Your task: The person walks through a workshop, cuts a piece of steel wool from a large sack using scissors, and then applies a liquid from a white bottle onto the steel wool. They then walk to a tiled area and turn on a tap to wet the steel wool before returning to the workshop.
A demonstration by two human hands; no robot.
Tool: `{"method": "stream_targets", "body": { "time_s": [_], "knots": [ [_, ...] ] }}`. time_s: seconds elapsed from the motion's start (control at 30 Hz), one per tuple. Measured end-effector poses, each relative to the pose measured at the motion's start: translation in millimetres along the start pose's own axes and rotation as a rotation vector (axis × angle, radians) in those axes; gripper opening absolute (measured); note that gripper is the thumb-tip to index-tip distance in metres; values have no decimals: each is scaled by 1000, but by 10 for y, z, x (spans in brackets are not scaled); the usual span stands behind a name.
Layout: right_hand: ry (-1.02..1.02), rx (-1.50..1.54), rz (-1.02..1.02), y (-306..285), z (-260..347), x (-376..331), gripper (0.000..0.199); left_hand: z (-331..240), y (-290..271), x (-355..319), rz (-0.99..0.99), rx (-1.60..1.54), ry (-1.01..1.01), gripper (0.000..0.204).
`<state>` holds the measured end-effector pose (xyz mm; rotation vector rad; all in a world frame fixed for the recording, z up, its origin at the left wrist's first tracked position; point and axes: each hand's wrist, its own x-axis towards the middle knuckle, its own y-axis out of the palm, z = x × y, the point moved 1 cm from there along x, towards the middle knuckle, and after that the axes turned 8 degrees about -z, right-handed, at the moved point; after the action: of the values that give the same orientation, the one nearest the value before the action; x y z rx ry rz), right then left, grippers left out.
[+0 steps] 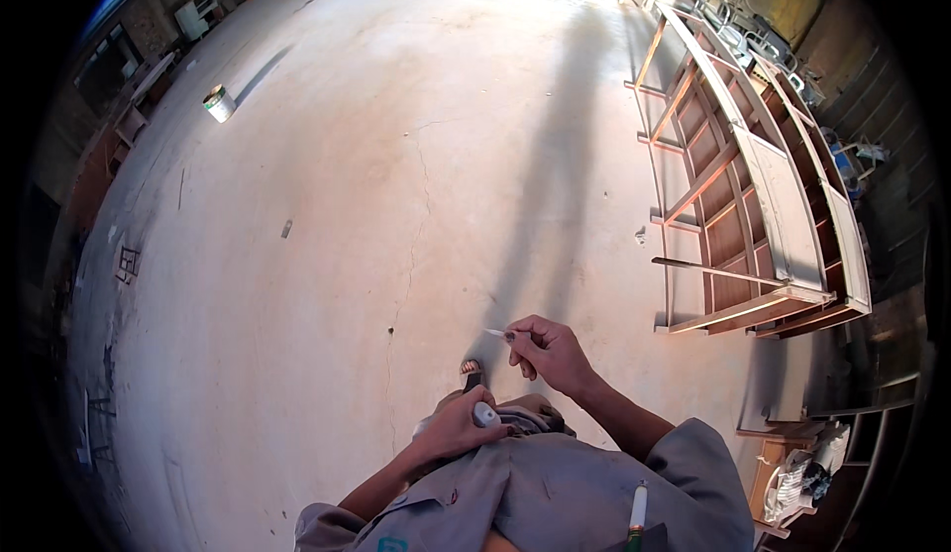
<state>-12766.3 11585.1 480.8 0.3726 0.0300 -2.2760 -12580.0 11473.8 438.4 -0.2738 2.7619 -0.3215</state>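
A bare concrete floor [297, 304] spreads widest, with unfinished wooden cabinet frames [783, 195] lying to the right and a metal can [220, 106] standing far off at upper left. The left hand [451, 431], near the waist, has its fingers curled around what looks like a small white bottle [485, 415], only its rounded end showing. It is probably light, smooth and slightly squeezable, best gripped round its sides. The right hand [557, 362] pinches a slim white pointed tip [494, 333], likely light, stiff and easily dropped, best taken by its broader end.
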Motion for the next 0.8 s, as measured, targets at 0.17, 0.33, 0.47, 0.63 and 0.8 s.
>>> {"method": "stream_targets", "body": {
  "time_s": [0.17,0.33,0.47,0.63,0.8],
  "knots": [
    [88,-10,-187,-321,181,879,15,-191,-635,1165,1,91,-7,33],
    [147,-12,-253,-674,102,2044,16,-415,-1543,2788,-21,-70,-64,22],
    [212,-25,-206,-892,391,3172,18,-539,-2051,3713,68,-300,-260,23],
    [181,-22,-100,-1168,973,4622,17,-709,-2602,4675,-126,-249,-137,29],
    [122,-46,-2,-1388,1506,6169,15,-1190,-2916,5813,-262,-145,-100,30]
  ]
}}
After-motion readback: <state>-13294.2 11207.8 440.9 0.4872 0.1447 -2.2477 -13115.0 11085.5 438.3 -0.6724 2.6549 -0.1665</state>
